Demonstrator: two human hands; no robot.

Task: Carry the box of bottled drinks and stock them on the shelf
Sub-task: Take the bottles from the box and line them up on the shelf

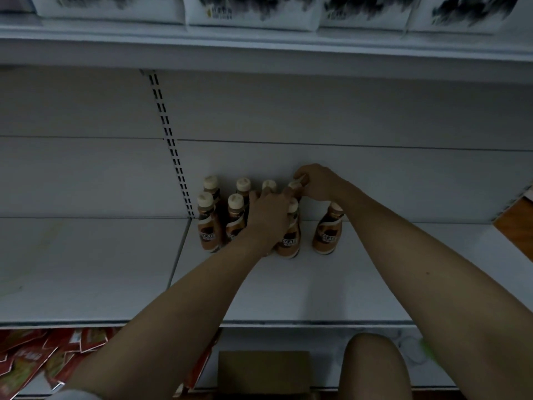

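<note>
Right hand (318, 181): my fingers closed round the cap end of a back-row bottle (295, 186), close to the rear panel.
Left hand (269, 217): laid over the middle of the bottle cluster (236, 215), fingers curled; whether it grips one I cannot tell.
Bottles: brown, cream caps, upright in two rows at the back of the white shelf (288, 290).
Lone bottle (327, 230): front row, just right of the cluster, apart from it.
Box (264, 370): cardboard, below the shelf edge, beside my knee (375, 368).

Bottle labels (325, 237) read "SCAF" – partly cut off – other print is blurred
</note>
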